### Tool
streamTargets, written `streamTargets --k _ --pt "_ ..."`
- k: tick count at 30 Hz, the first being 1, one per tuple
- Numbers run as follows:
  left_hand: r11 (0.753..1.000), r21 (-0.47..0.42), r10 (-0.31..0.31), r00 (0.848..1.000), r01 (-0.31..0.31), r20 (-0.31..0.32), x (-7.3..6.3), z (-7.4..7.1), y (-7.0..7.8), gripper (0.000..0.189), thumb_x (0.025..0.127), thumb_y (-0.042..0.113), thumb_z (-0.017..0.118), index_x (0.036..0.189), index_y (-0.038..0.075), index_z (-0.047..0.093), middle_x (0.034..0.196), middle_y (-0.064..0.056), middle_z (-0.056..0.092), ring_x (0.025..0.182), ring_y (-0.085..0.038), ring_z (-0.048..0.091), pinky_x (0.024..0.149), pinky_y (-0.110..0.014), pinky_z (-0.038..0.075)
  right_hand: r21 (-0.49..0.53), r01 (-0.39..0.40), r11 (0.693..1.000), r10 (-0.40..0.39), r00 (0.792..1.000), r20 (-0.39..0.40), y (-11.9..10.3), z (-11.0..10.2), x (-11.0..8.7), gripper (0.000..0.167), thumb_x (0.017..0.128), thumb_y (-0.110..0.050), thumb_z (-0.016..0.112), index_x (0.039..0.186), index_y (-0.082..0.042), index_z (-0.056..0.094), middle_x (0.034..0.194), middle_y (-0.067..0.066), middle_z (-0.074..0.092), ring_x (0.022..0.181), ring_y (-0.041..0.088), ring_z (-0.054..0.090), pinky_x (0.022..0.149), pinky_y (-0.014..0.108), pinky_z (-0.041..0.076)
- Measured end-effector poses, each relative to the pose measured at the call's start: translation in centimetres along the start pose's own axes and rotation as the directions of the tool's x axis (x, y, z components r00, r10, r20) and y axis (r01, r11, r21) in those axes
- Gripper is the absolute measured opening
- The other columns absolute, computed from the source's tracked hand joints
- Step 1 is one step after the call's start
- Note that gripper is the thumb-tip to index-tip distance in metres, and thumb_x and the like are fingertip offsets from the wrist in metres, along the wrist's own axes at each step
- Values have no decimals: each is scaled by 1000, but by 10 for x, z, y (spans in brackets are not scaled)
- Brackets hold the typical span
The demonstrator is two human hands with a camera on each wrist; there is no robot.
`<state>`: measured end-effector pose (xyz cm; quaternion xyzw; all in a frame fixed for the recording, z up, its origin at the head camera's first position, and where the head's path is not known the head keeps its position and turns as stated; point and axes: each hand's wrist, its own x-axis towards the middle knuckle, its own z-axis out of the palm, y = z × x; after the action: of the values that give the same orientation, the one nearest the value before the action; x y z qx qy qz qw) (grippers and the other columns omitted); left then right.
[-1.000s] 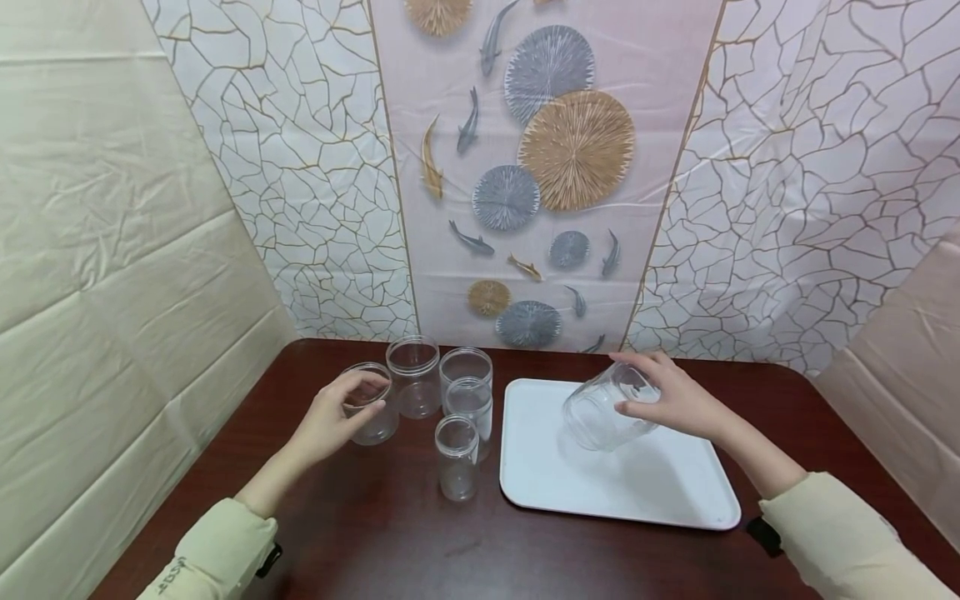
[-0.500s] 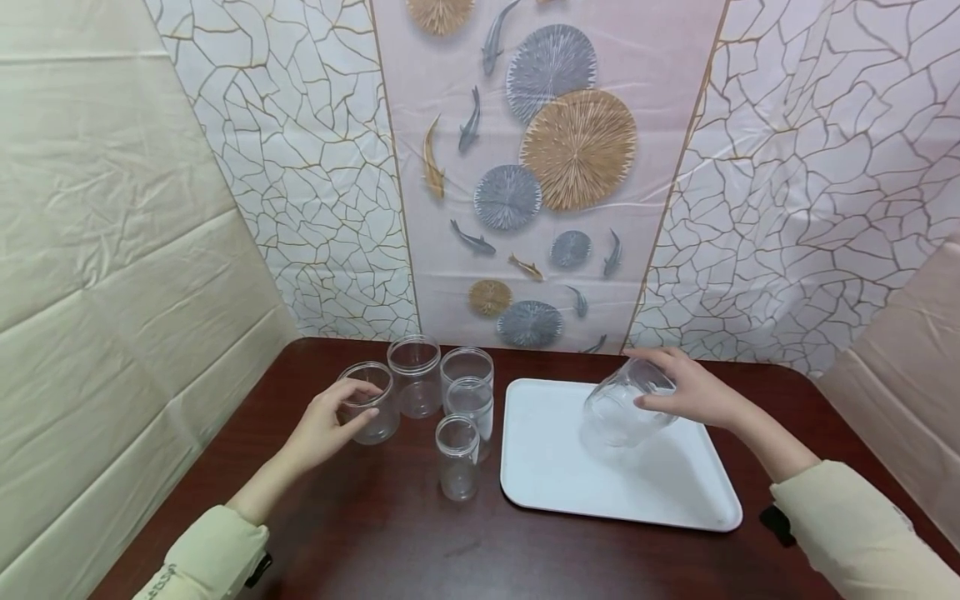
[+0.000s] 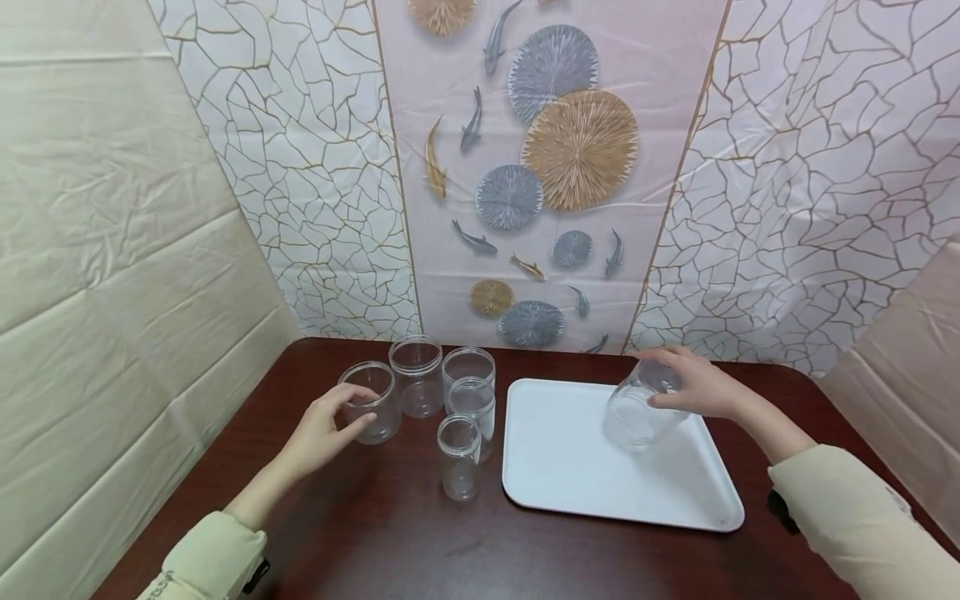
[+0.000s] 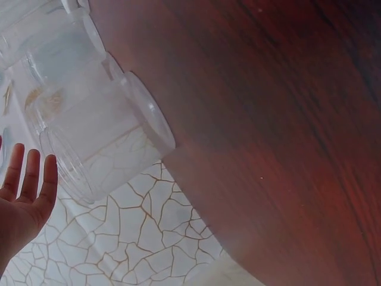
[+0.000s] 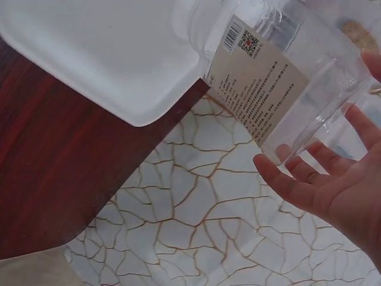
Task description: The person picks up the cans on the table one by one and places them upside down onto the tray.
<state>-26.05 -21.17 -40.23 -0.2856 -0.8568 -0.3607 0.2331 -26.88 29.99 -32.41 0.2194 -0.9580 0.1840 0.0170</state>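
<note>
My right hand (image 3: 697,383) grips one end of a clear jar (image 3: 633,414), which it holds tilted at the white tray (image 3: 562,475). In the right wrist view a beige printed label (image 5: 256,80) shows on this jar, and its necked end points at the tray. Whether the jar touches the tray, I cannot tell. My left hand (image 3: 318,425) is beside the leftmost clear jar (image 3: 384,417), which stands upright on the table. Its fingers (image 4: 30,176) look straight and parted in the left wrist view, with nothing held.
Several more clear jars stand upright between the left hand and the tray: a wide jar (image 3: 420,392) at the back, another jar (image 3: 468,364) beside it, and a slim small jar (image 3: 460,475) in front. The dark red table (image 3: 375,517) ends at patterned curtains (image 3: 330,208).
My right hand has carried its jar to the right across the tray. My left hand has drawn slightly left and back from the leftmost jar, which stays in place.
</note>
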Motion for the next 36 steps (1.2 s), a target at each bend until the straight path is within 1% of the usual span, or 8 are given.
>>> streamTargets --k 5,9,15,19,25,31,33,36 --pt "1000 -4 -8 1000 8 11 -3 -2 -1 24 79 3 72 101 6 65 96 -7 66 80 -19 61 67 -24 52 -31 -26 999 26 1000 9 8 3 2 61 79 -20 72 131 0 48 131 35 41 116 54 43 84 65 42" --pt "1000 -7 -7 1000 7 14 -4 -4 -1 24 79 3 72 102 6 65 97 -6 66 81 -20 61 67 -28 53 -85 -61 995 61 998 -1 10 3 4 61 80 -23 71 132 -2 48 129 36 42 113 55 45 83 66 42" --pt "1000 6 -13 1000 13 15 -7 -6 -2 25 79 3 72 102 8 65 97 -7 66 84 -4 58 67 -27 53 -144 -157 977 152 987 -46 14 7 9 61 81 -31 70 130 -2 50 123 38 45 110 56 46 83 66 42" --pt "1000 8 -17 1000 17 15 -7 -6 -2 24 79 3 72 102 8 65 98 -8 66 87 1 56 67 -27 53 -177 -246 953 237 969 -70 15 9 14 64 82 -39 66 130 -1 49 118 39 46 104 58 48 75 63 46" --pt "1000 -2 -18 1000 19 18 -6 -6 -1 24 79 4 72 102 7 65 98 -7 66 84 -5 57 67 -33 54 -219 -333 917 329 943 -53 15 5 20 70 85 -47 60 135 0 43 119 43 43 98 57 50 61 53 49" --pt "1000 -12 -8 1000 8 16 -4 -6 -2 24 79 3 72 102 5 65 97 -8 66 81 -21 60 68 -31 53 -228 -398 889 400 916 -40 16 5 23 75 85 -50 56 137 2 40 125 44 40 107 59 46 69 56 48" --pt "1000 -14 -8 1000 8 17 -4 -5 -2 24 79 3 72 102 4 65 97 -8 66 82 -22 60 68 -32 53 -231 -417 879 420 907 -40 17 5 23 76 86 -51 55 138 1 38 126 45 40 110 59 44 71 57 48" --pt "1000 -12 -10 1000 10 19 -4 -5 -3 23 79 2 72 102 4 65 97 -10 66 82 -22 60 68 -33 53 -226 -443 867 447 894 -39 18 5 24 76 86 -53 53 139 0 38 126 46 38 111 59 43 69 55 48"
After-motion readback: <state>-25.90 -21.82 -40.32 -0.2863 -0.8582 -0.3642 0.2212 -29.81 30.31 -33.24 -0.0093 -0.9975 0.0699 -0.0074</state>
